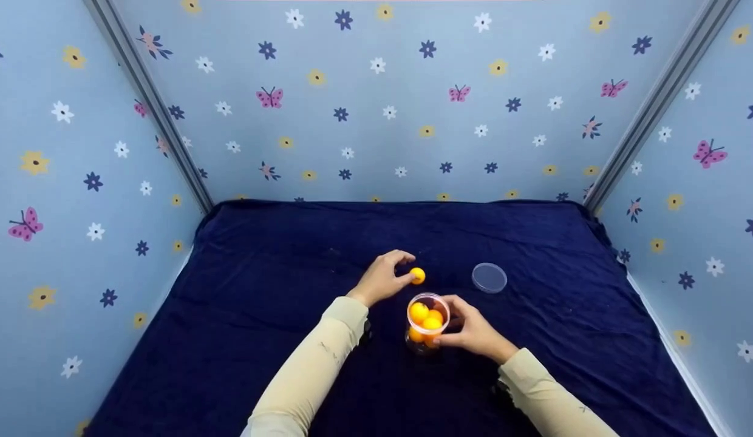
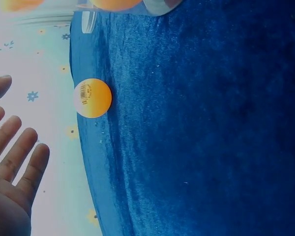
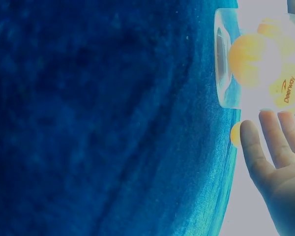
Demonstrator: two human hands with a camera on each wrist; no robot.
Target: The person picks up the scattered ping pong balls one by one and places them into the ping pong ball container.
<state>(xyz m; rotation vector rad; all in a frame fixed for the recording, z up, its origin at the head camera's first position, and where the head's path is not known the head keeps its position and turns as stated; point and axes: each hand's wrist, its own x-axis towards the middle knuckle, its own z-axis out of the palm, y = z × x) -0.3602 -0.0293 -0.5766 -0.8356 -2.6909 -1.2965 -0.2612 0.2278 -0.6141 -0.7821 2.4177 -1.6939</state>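
A loose orange table tennis ball (image 1: 418,276) lies on the dark blue cloth, close to the thumb of my left hand (image 1: 385,279). In the left wrist view that hand's fingers are spread, with a gap between them and the printed ball (image 2: 93,98). My right hand (image 1: 477,331) holds a clear plastic jar (image 1: 428,295) from its right side, thumb in front and fingers behind. The jar stands upright without its lid, with several orange balls inside. Fingertips meet the jar wall in the right wrist view, where one ball (image 3: 285,91) shows a printed word.
A round clear lid (image 1: 489,278) lies flat on the cloth (image 1: 279,267), to the right of the loose ball. Pale blue walls (image 1: 388,152) with flowers and butterflies enclose the back and both sides. Grey metal posts (image 1: 152,109) stand at the back corners.
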